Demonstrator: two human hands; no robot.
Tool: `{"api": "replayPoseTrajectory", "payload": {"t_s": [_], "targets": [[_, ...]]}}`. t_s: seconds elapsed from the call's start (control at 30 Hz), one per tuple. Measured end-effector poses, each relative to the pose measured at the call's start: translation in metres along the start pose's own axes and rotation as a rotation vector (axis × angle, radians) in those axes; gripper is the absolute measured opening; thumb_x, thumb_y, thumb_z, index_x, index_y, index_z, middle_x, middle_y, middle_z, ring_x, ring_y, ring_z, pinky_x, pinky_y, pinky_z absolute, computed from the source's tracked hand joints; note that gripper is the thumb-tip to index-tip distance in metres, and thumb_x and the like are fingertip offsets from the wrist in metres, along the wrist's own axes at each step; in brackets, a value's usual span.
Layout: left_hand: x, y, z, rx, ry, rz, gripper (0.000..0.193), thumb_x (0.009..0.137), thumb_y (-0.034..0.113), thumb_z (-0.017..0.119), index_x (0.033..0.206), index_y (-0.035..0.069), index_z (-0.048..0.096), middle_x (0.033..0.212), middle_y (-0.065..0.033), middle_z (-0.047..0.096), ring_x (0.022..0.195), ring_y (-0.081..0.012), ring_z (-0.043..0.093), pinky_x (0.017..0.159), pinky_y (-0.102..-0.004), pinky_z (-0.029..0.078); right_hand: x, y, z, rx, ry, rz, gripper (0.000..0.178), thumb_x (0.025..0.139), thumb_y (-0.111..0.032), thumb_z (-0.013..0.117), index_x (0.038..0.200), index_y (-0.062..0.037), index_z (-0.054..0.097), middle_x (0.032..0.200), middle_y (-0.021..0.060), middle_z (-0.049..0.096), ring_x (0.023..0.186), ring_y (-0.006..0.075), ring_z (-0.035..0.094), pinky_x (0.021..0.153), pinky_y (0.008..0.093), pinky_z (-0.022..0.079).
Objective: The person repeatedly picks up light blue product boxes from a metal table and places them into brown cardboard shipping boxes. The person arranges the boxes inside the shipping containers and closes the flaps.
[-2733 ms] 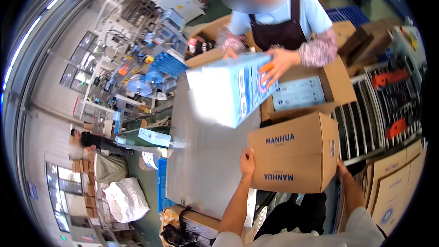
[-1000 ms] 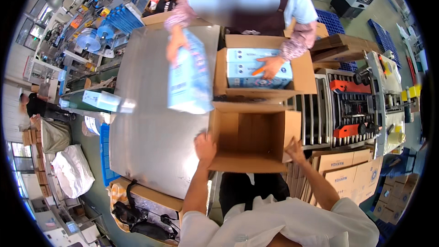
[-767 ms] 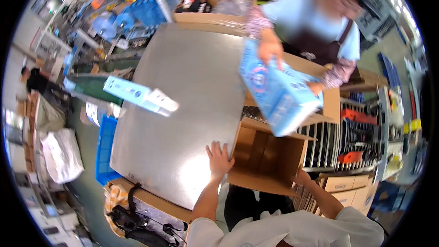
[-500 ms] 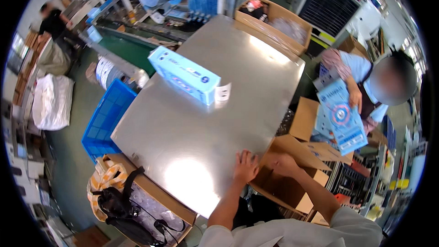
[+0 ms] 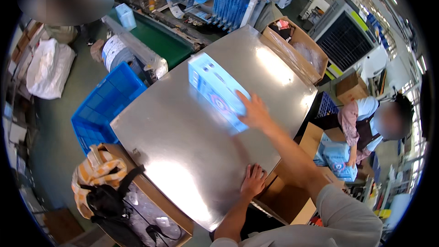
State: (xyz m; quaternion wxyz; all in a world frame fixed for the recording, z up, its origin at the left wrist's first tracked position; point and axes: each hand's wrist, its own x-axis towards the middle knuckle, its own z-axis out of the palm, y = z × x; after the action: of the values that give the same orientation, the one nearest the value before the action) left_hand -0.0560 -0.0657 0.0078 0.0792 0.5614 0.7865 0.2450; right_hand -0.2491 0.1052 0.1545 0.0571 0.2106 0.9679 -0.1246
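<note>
A long light-blue carton [image 5: 219, 92] with printed sides lies on the steel tabletop [image 5: 183, 132]. My right hand [image 5: 256, 112] reaches across the table and grips the carton's right end, fingers on its upper edge and thumb lower down. The white tag at that end is hidden. My left hand [image 5: 254, 181] lies on the table's near right edge, fingers spread and holding nothing. Below it, against the table, stands an open brown cardboard box [image 5: 283, 196], its visible inside bare.
At the right a co-worker [image 5: 366, 123] handles light-blue packs [image 5: 338, 155] in another cardboard box. A blue crate [image 5: 103, 105] and a box with a bag and clear plastic [image 5: 157, 192] flank the table's left side. Beyond it are a green conveyor [image 5: 169, 45] and a far-corner box [image 5: 297, 48].
My right hand has left the open cardboard box and reached the carton. My left hand stays at the table edge. The co-worker has lowered a blue pack. The view has shifted.
</note>
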Motion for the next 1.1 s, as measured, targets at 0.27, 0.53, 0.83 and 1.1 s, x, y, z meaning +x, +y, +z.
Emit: {"api": "replayPoseTrajectory", "payload": {"t_s": [0.27, 0.53, 0.83, 1.1], "targets": [[-0.001, -0.002, 0.013, -0.034, 0.101, 0.011, 0.052, 0.072, 0.032, 0.066, 0.118, 0.01, 0.053, 0.124, -0.02, 0.047, 0.122, -0.039, 0.041, 0.103, -0.0639, 0.027, -0.135, 0.037, -0.01, 0.007, 0.089, 0.046, 0.104, 0.061, -0.029, 0.08, 0.148, -0.0219, 0.024, 0.136, 0.0239, 0.039, 0.118, 0.0425, 0.047, 0.095, 0.046, 0.044], [-0.007, -0.008, 0.013, 0.097, -0.083, -0.023, 0.059, 0.077, 0.039, 0.062, 0.128, 0.013, 0.051, 0.137, -0.0197, 0.041, 0.132, -0.0386, 0.031, 0.109, -0.063, 0.017, -0.227, 0.096, -0.008, 0.388, 0.236, -0.107, 0.094, 0.054, -0.021, 0.085, 0.136, -0.011, 0.039, 0.115, 0.0198, 0.05, 0.105, 0.0393, 0.052, 0.084, 0.0439, 0.046], [-0.001, -0.002, -0.001, 0.071, -0.046, -0.034, 0.059, 0.071, 0.031, 0.068, 0.124, 0.009, 0.054, 0.134, -0.0217, 0.04, 0.135, -0.0409, 0.027, 0.112, -0.0623, 0.015, -0.456, 0.173, 0.136, 0.276, 0.291, 0.185, 0.094, 0.051, -0.01, 0.079, 0.136, -0.0183, 0.04, 0.12, 0.0229, 0.05, 0.102, 0.0411, 0.055, 0.083, 0.0475, 0.048], [0.009, 0.005, -0.004, 0.051, -0.089, -0.028, 0.054, 0.075, 0.033, 0.065, 0.122, 0.01, 0.056, 0.131, -0.0225, 0.045, 0.133, -0.0406, 0.03, 0.11, -0.063, 0.019, -0.353, 0.158, 0.213, 0.411, -0.559, 0.168, 0.088, 0.068, -0.019, 0.073, 0.146, -0.0202, 0.03, 0.135, 0.0225, 0.044, 0.126, 0.0368, 0.042, 0.103, 0.0431, 0.038]]}}
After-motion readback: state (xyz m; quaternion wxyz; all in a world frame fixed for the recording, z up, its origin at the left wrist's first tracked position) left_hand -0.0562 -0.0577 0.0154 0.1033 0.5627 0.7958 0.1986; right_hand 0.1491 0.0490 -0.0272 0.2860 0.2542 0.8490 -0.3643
